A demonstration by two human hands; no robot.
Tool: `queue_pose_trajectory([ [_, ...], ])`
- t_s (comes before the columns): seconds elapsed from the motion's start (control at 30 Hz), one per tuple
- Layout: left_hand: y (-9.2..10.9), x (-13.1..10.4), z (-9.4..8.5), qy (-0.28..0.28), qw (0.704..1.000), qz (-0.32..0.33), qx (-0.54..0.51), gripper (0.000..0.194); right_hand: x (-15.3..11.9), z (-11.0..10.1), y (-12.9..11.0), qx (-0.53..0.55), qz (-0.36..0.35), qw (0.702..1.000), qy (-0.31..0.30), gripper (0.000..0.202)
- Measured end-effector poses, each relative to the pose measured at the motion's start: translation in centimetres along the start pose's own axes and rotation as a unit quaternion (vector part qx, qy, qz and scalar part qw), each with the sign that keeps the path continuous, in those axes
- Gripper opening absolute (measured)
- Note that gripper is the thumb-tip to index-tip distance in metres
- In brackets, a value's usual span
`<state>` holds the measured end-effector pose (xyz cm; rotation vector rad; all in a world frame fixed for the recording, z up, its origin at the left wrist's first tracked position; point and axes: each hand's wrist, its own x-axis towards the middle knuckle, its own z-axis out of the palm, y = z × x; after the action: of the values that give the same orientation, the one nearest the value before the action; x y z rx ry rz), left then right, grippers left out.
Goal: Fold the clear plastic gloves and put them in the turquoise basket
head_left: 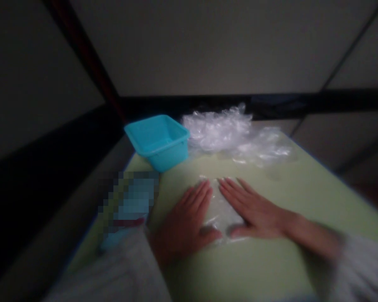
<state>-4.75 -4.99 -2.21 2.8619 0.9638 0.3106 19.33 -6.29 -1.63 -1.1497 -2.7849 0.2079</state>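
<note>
The left hand (190, 214) and right hand (255, 209), fingers extended and grasping nothing, are resting flat on a clear plastic piece (221, 205) on the surface (239, 270), where it is lying spread but seemingly not fully smooth, while crumpled plastic (219, 131) behind is sitting untouched.

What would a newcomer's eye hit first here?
Probably the bright blue tub, near the far left corner of the pale green table. Next, the shiny heap of crumpled clear plastic to its right, along the table's far end. Then the two hands in the middle, left hand and right hand, spread over a flat piece of clear plastic.
</note>
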Motion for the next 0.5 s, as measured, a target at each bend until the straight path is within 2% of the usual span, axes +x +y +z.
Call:
queue_pose_trajectory([
  [0.23,0.0,0.5,-0.3,-0.031,0.999,-0.035,0.016,0.088,-0.1,0.2,0.1,-0.012,0.007,1.000,-0.011,0.102],
  [0.5,-0.9,0.7,-0.1,-0.017,0.997,-0.075,0.033,0.083,-0.6,-0.3,1.3,-0.033,0.040,0.999,0.000,0.100],
])
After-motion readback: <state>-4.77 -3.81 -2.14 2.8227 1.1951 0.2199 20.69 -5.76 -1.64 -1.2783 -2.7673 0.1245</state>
